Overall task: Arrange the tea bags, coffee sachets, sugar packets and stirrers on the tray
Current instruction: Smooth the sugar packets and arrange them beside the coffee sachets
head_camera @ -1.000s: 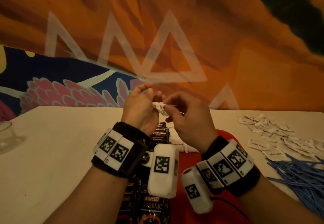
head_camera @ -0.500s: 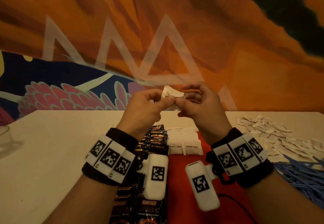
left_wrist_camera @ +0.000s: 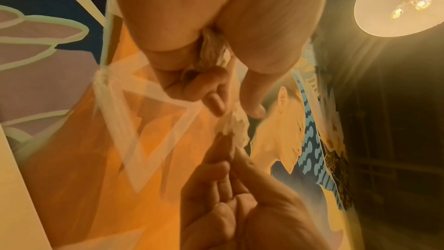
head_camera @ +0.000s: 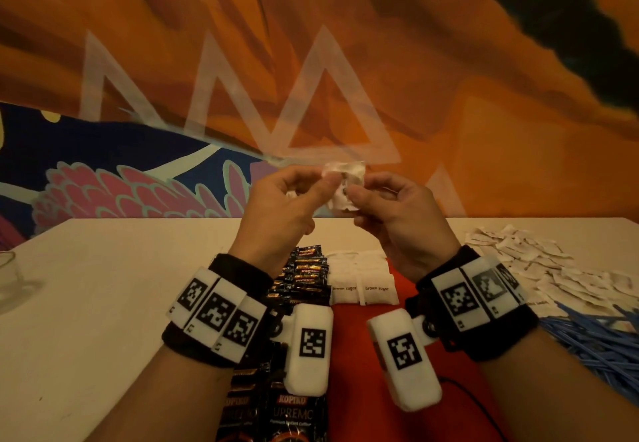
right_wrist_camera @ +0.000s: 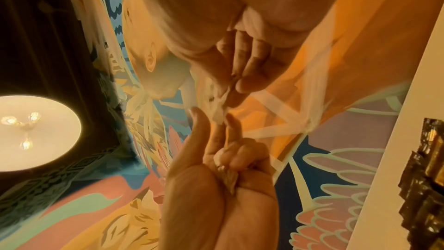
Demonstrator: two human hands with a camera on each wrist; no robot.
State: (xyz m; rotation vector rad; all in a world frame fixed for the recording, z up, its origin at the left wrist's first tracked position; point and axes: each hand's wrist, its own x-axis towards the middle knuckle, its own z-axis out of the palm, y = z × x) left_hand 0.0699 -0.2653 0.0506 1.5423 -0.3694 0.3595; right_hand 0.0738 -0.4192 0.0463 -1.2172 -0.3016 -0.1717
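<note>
Both hands are raised above the table and pinch one small white sachet (head_camera: 345,173) between them. My left hand (head_camera: 328,187) pinches its left edge with thumb and forefinger, and its other fingers curl round a crumpled white scrap (left_wrist_camera: 211,50). My right hand (head_camera: 356,196) pinches the right edge. The same pinch shows in the wrist views: sachet (left_wrist_camera: 236,126) (right_wrist_camera: 220,115), left hand (left_wrist_camera: 236,110) (right_wrist_camera: 211,119), right hand (left_wrist_camera: 230,147) (right_wrist_camera: 234,90). Below lies the red tray (head_camera: 349,338), with black coffee sachets (head_camera: 304,275) in a column and brown sugar packets (head_camera: 377,291) beside them.
A loose heap of white packets (head_camera: 539,269) lies on the table to the right of the tray, with a pile of blue stirrers (head_camera: 594,341) in front of it. A glass (head_camera: 10,275) stands at the far left edge. A painted wall backs the table.
Both hands have risen from just over the tray to in front of the wall. The sachet now stands flatter and higher between the fingertips.
</note>
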